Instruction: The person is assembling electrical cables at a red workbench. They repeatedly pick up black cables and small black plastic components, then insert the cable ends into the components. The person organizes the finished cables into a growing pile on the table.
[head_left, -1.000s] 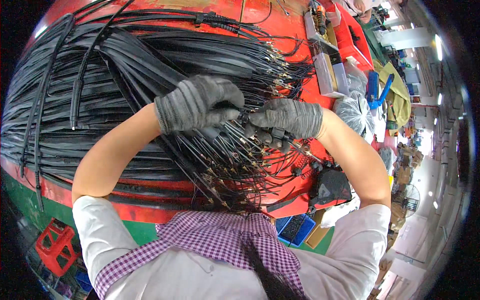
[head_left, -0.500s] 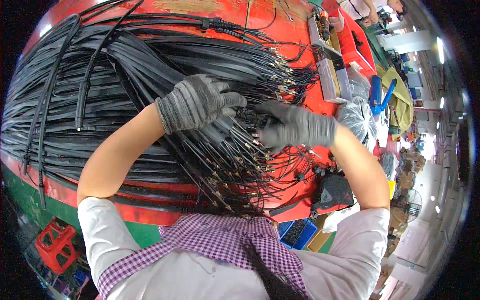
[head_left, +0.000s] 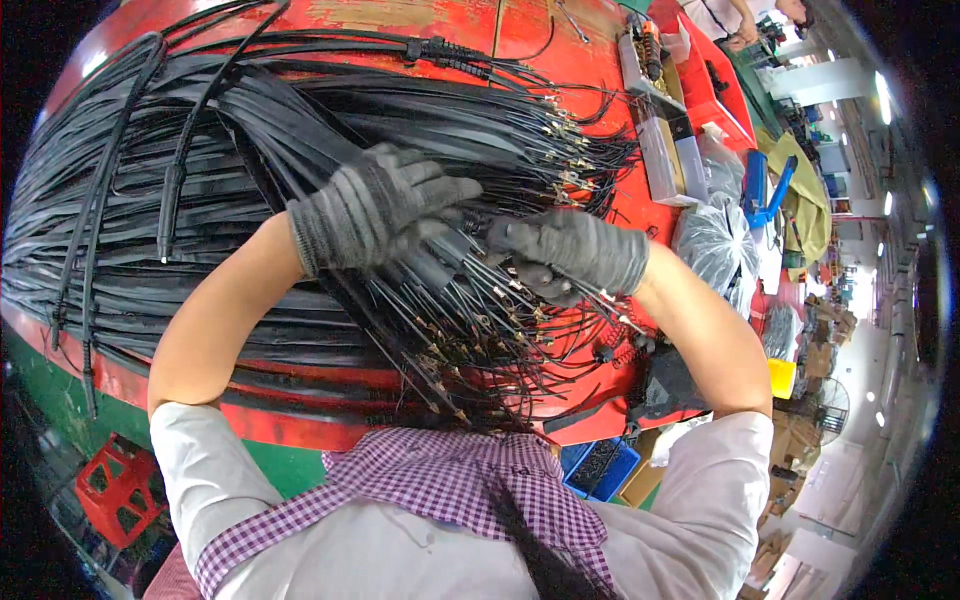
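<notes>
My left hand (head_left: 385, 208), in a grey striped knit glove, is closed around a black cable, its fingers bent over toward the right. Just right of its fingertips shows a short black ribbed cable sleeve (head_left: 476, 222). My right hand (head_left: 578, 252), gloved the same way, pinches the far end of that sleeve; thin wire ends come out below its fingers. The palm hides most of what it holds. Beneath both hands lies a thick bundle of black cables (head_left: 130, 215), whose thin leads end in small metal terminals (head_left: 570, 165).
The cables spread over a red table (head_left: 330, 432). At the back right stand a small parts box (head_left: 665, 160), a red bin (head_left: 715, 95), clear plastic bags (head_left: 718, 240) and a blue tool (head_left: 765, 195). A black pouch (head_left: 672, 385) lies near the front edge, with a blue tray (head_left: 600, 468) below.
My left hand has shifted slightly left. The right hand, blurred before, has turned and closed around the ribbed sleeve, with wire ends now showing under it.
</notes>
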